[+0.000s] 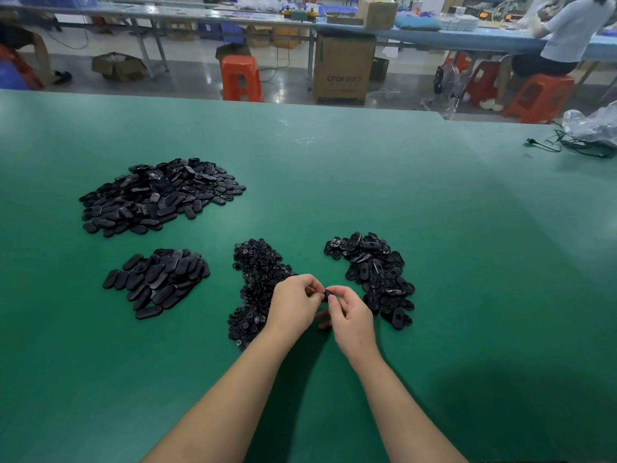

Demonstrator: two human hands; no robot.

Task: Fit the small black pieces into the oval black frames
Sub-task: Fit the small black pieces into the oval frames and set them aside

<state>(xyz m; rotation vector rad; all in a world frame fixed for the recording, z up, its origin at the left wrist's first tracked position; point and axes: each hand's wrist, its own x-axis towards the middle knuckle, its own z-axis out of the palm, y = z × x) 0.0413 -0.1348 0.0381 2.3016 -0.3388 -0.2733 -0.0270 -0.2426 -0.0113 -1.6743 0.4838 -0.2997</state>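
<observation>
My left hand [293,300] and my right hand [350,315] meet above the green table [434,262], together pinching one oval black frame [329,293] between their fingertips. Whether a small piece is in it is hidden by my fingers. A heap of small black pieces [257,285] lies just left of my left hand. Right of my right hand is a pile of oval frames with holes [377,275]. Two more piles of oval black parts lie to the left, a near one [158,279] and a larger far one [160,195].
A clear plastic bag [591,123] and a black cable [567,147] lie at the table's far right corner. Beyond the far edge stand orange stools [241,78], a cardboard box [344,68] and another bench where a seated person [564,35] works.
</observation>
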